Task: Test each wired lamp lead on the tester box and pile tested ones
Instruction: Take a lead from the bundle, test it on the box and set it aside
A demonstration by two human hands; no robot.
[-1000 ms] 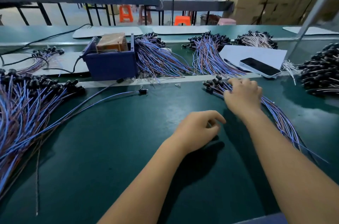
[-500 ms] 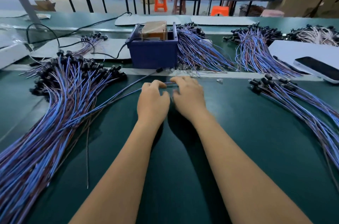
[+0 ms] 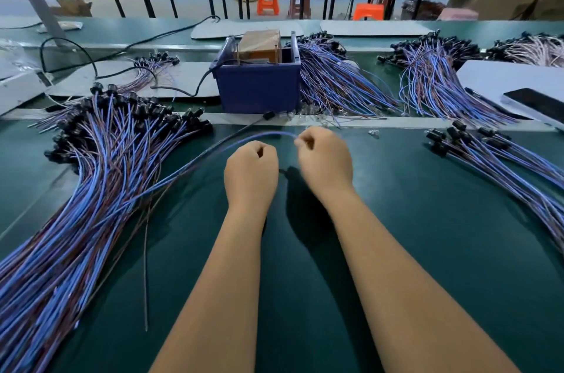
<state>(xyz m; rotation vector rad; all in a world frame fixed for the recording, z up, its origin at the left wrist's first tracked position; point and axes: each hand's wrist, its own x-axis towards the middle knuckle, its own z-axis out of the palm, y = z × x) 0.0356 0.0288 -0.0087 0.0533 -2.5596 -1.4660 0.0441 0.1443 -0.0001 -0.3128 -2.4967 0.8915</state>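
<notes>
Workshop floor, cardboard boxes and orange stools behind; green table in the foreground.

Lamp lead, blue wire: lies in an arc over the table centre, long axis running from lower left, out of the big pile, up and right to the right hand; its free end points right, at that hand's fingertips.

Right hand: fingers curled, pinching the end of the lead.

Left hand: curled into a fist just beside the right; a dark piece shows at its right edge, what it grips cannot be told.

Tester box, dark blue, just beyond the hands, brown block inside, black cable leaving its left side.

Large pile of leads, left, black sockets at the far end, wires trailing towards the viewer.

Smaller bundle, right, sockets pointing left.

Further bundles behind, right of the box.

Phone on white sheet, far right.
</notes>
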